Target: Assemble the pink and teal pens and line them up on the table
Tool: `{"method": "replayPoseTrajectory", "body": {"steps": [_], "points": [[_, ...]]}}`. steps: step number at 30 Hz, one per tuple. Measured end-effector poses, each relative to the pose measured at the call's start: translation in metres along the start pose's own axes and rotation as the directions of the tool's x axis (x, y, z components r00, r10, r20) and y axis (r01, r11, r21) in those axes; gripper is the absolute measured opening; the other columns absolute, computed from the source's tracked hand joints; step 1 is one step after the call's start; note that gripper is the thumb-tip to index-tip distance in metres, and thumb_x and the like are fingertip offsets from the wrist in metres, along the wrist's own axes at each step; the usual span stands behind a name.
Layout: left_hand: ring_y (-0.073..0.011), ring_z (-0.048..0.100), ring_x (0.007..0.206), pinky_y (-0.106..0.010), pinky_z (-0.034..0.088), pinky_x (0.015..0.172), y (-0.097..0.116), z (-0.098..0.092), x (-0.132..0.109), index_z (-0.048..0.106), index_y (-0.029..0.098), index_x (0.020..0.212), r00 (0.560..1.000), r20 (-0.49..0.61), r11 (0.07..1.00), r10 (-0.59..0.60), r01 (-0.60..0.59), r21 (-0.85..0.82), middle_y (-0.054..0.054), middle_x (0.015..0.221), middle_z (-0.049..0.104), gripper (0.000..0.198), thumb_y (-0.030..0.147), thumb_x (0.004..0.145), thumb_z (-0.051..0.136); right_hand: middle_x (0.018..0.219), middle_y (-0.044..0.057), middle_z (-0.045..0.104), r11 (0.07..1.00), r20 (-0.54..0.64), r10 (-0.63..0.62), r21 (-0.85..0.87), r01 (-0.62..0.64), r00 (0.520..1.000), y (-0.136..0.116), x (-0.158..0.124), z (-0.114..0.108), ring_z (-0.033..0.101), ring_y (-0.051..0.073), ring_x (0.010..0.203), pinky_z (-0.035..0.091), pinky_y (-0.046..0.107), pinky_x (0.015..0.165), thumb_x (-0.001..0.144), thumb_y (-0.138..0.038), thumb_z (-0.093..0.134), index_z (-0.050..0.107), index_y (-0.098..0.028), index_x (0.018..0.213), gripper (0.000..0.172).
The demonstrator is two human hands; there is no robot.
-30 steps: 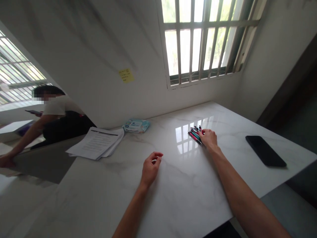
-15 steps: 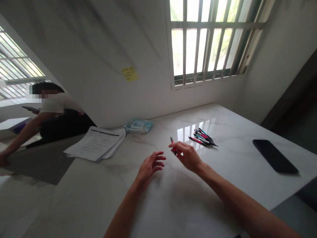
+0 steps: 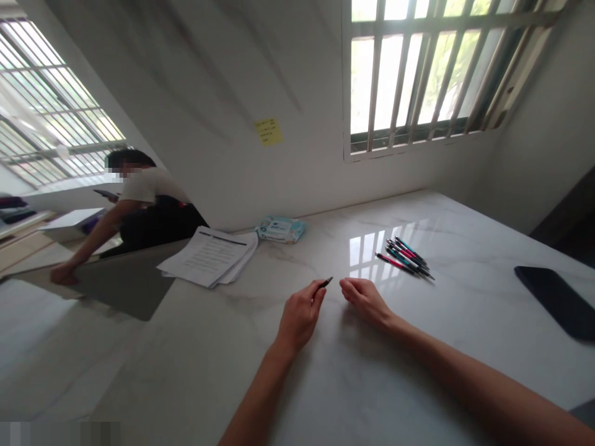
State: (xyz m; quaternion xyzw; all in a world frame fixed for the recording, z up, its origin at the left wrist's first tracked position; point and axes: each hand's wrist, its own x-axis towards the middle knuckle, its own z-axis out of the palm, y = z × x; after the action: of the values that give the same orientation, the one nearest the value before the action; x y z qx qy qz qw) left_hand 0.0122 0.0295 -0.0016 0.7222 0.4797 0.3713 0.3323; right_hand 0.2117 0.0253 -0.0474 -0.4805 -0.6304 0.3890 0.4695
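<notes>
My left hand [image 3: 300, 314] is closed around a pen, its fingers wrapped over most of the barrel. Only the dark end of the pen [image 3: 326, 282] sticks out between thumb and forefinger, pointing toward my other hand. A short gap to the right, my right hand [image 3: 366, 298] is held low over the table with its fingers curled together. Whatever those fingers may hold is hidden. Beyond my right hand lies a loose bunch of pens [image 3: 406, 257], with red, teal and black barrels.
The marbled white table [image 3: 372, 384] carries stacked papers [image 3: 207, 255], a blue wipes pack [image 3: 280, 230] by the wall and a black phone [image 3: 555, 301] at right. A yellow note [image 3: 268, 132] sticks to the wall. Another person [image 3: 144, 192] bends at the left, past a grey panel [image 3: 125, 285].
The red pen was in my right hand; now a pen is in my left, which has closed from open. My right fingers have curled in. The view has swung left.
</notes>
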Motion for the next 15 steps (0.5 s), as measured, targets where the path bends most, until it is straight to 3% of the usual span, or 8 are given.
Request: {"method": "replayPoseTrajectory", "body": {"steps": [3,6,10,15], "points": [[-0.0259,0.068,0.071,-0.028,0.04,0.069,0.002,0.009,-0.007,0.075,0.033,0.11,0.995,0.096,0.997,0.001,-0.009,0.081,-0.003,0.081,0.075,0.023,0.043,0.093,0.064,0.056,-0.003,0.039,0.998,-0.03,0.057,0.037,-0.056,0.998,0.003,0.0,0.002,0.035,0.012,0.054,0.027,0.028,0.055,0.099,-0.069,0.039,0.042,-0.02,0.058,0.064],[-0.0267,0.069,0.074,-0.029,0.039,0.07,0.002,0.015,-0.01,0.076,0.034,0.109,0.985,0.166,0.988,0.043,-0.066,0.136,-0.003,0.083,0.077,0.022,0.042,0.094,0.063,0.054,-0.003,0.033,0.997,-0.056,0.071,0.008,-0.071,0.996,0.006,-0.001,0.003,0.032,0.012,0.053,0.023,0.028,0.053,0.097,-0.071,0.042,0.04,-0.021,0.055,0.065],[-0.0283,0.07,0.086,-0.031,0.042,0.075,0.0,0.014,-0.009,0.078,0.033,0.101,0.983,0.169,0.987,0.074,-0.096,0.126,-0.006,0.096,0.08,0.021,0.043,0.094,0.061,0.056,-0.003,0.036,0.998,-0.024,0.003,-0.059,-0.005,1.0,0.009,0.001,0.003,0.036,0.013,0.056,0.027,0.028,0.055,0.098,-0.06,0.048,0.046,-0.02,0.058,0.057],[-0.0247,0.067,0.07,-0.029,0.038,0.066,-0.001,0.011,-0.007,0.078,0.033,0.089,0.986,0.159,0.992,0.042,-0.061,0.115,-0.004,0.08,0.077,0.026,0.045,0.097,0.056,0.059,-0.005,0.044,0.997,-0.04,-0.041,-0.065,0.039,0.998,0.004,0.001,0.002,0.041,0.013,0.058,0.031,0.026,0.057,0.097,-0.051,0.056,0.051,-0.02,0.065,0.045]]}}
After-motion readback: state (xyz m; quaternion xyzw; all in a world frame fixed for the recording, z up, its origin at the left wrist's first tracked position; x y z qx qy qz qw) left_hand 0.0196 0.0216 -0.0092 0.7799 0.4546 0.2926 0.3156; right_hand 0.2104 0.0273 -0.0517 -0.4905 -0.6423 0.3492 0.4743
